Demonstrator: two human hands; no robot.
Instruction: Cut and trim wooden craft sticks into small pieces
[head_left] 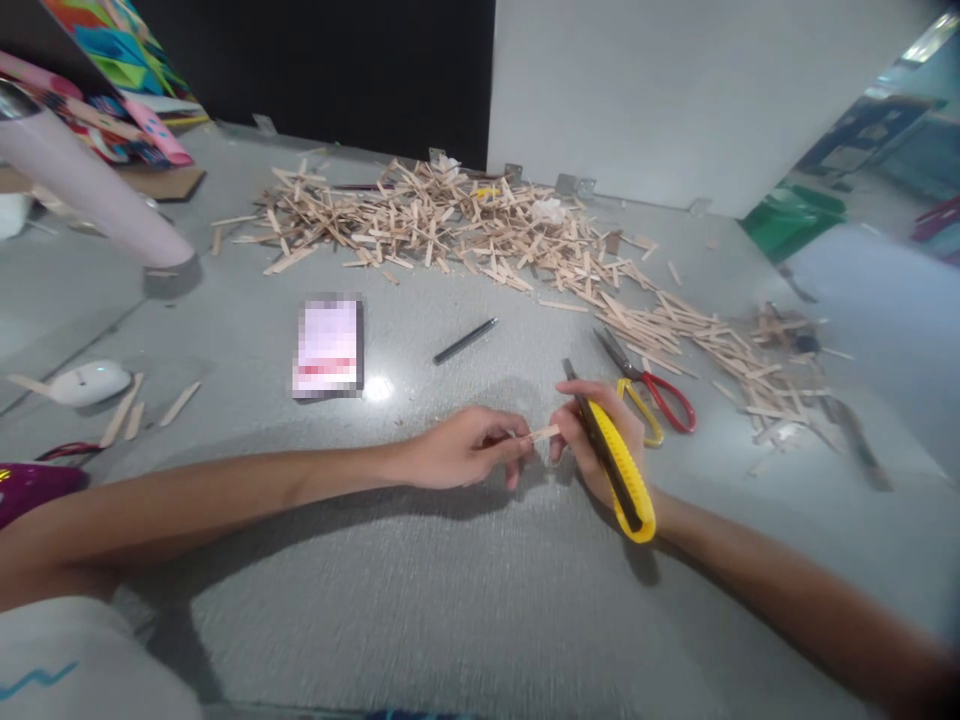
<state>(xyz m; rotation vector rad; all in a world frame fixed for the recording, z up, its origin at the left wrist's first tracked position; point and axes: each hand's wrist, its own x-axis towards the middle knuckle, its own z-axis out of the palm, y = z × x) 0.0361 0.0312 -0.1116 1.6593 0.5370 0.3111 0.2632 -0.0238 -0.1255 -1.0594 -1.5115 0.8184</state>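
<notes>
head cam: l hand (469,448) pinches small wood strip (545,433), approx midway btwn worktop's (420,600) front & back edges; r hand (586,457) grips yellow cutter (624,475), fingertips at strip's other end. stick pile (420,225) nr back edge, scissors (634,374) just beyond r hand.

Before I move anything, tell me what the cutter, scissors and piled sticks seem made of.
Cutter: likely a plastic body, judging by its bright, even yellow; its dark strip is unclear.
Scissors: probably metal blades, dull grey; handles perhaps plastic or coated metal, evenly red and yellow.
Piled sticks: apparently bare wood, pale tan and matte.
</notes>
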